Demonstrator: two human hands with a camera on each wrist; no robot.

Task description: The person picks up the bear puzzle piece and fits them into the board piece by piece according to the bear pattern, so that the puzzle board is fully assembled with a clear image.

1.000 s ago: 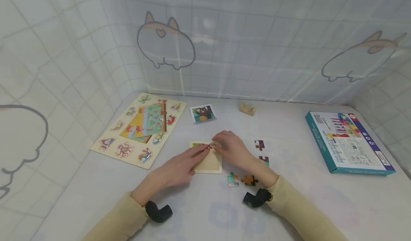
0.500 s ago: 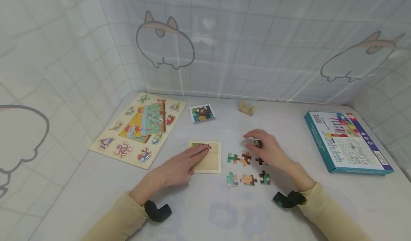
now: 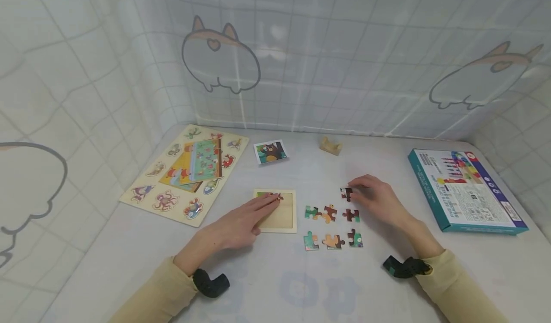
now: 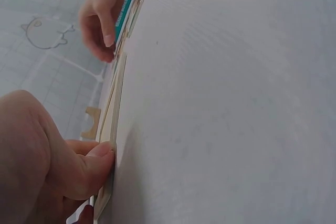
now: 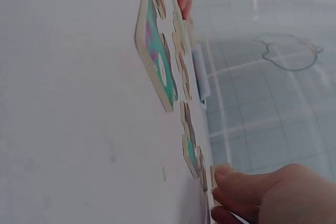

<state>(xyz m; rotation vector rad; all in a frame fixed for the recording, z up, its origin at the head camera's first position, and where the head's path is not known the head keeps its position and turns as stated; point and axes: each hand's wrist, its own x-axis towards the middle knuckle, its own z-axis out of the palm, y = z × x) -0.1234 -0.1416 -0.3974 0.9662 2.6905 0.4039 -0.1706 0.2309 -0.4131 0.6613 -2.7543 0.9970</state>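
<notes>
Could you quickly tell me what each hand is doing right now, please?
Left hand: open, resting on the puzzle tray.
Right hand: pinching a dark puzzle piece.

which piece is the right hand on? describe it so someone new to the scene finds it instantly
Start at the teal box on the table's right, then go left to the right hand. Its fingertips touch a dark brown piece, the top one of the loose pieces right of the wooden tray. It lies farthest back; the other loose pieces lie nearer the person, untouched.
</notes>
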